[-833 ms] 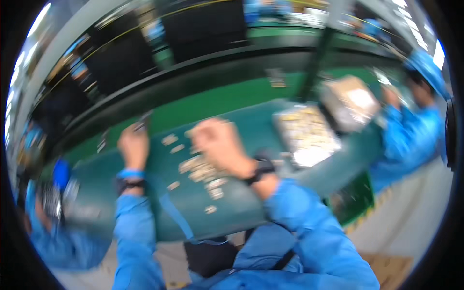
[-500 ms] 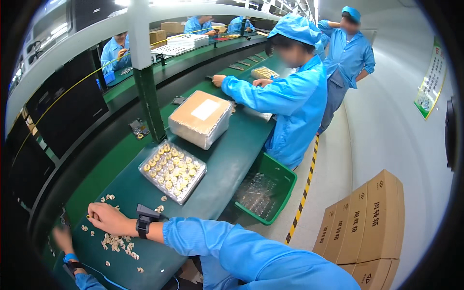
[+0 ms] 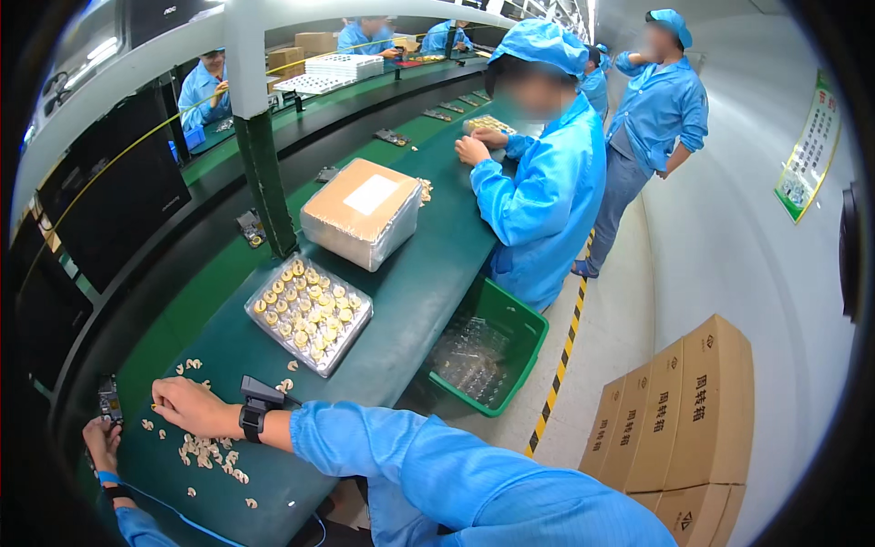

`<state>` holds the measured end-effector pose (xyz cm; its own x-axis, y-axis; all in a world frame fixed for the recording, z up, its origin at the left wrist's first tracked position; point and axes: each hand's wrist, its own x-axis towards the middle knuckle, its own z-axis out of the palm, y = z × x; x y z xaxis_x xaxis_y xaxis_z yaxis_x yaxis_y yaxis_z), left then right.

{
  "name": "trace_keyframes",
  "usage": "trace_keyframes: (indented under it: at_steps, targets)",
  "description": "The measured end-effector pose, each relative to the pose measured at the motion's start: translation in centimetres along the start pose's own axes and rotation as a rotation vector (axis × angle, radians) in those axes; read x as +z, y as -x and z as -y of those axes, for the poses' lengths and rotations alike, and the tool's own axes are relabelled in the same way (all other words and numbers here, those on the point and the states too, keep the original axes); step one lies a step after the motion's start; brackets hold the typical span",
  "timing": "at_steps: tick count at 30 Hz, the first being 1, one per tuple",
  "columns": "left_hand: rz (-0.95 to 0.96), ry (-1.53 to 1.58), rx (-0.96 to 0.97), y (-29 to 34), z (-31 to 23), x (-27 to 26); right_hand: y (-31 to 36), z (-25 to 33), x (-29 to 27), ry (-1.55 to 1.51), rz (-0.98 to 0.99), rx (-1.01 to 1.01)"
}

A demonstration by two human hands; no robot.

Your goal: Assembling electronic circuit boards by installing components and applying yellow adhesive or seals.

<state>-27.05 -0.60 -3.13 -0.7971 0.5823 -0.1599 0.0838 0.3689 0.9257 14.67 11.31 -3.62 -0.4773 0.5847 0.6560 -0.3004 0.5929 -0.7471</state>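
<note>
At the far left, my left hand (image 3: 102,439) has its fingers closed round the lower end of a small dark-and-silver circuit board assembly (image 3: 109,398). A blue strap with a blue cord and a dark band circle that wrist. My right hand (image 3: 185,406) hovers low over the green bench, its fingers bent and pinched together. A speck of yellow shows at its fingertips, too small to name. Below that hand lies a scattered pile of small pale crescent-shaped pieces (image 3: 208,453). Beyond it stands a clear plastic tray (image 3: 325,365) of round gold-coloured parts.
A plastic-wrapped carton (image 3: 360,214) sits on the bench (image 3: 383,314) behind the tray. A green bin (image 3: 497,401) with clear trays stands right of the bench. A co-worker (image 3: 547,173) works farther along; another person stands behind. Cardboard boxes (image 3: 684,410) are stacked at right.
My left hand has come to rest on the circuit board assembly, no longer blurred. My right hand stays pinched over the pieces. The co-worker's hands have come together.
</note>
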Motion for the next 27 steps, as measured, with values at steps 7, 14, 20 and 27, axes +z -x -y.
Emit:
trace_keyframes:
  at_steps: [7, 14, 20, 27]
  targets:
    - [0.370, 0.470, 0.147, -1.7, 3.1, -3.7, -0.3, 0.3, -0.2, -0.086, 0.078, 0.171]
    - [0.268, -0.197, 0.566, 8.9, -2.3, 3.1, -0.9, 0.4, -0.8, -0.068, 0.001, 0.048]
    - [0.538, 0.736, 0.136, 17.6, -3.8, 11.7, -1.1, 2.0, -2.2, -0.185, -0.028, 0.129]
    - [0.429, 0.740, 0.236, 22.5, -3.4, 12.2, -1.1, 4.0, 0.1, -0.218, 0.016, 0.014]
